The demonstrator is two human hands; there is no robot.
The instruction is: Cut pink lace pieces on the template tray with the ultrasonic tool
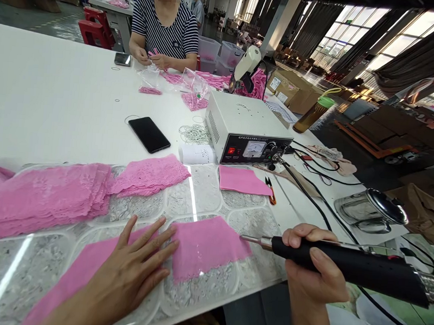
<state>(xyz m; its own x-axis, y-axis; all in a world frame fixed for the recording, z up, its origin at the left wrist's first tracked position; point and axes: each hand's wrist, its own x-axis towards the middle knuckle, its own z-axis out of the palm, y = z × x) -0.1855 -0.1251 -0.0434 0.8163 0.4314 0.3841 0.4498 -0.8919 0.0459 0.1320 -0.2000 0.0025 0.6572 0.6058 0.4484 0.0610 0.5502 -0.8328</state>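
My left hand (133, 266) lies flat with fingers spread on a strip of pink lace fabric (203, 246), which rests on a glass plate (215, 187) near the table's front edge. My right hand (313, 270) is wrapped round a black handheld welding tool (351, 266). Its metal tip (252, 239) points left and touches the lace's right edge. A cable runs from the tool back to a white control box (242, 127).
A stack of pink lace (41, 194) lies at the left, a smaller pink piece (241, 179) and orange snips (272, 192) near the box. A black phone (149, 134), elastic rings (194, 133) and a metal lid (374, 210) sit around. A person in a striped shirt (165, 28) works across the table.
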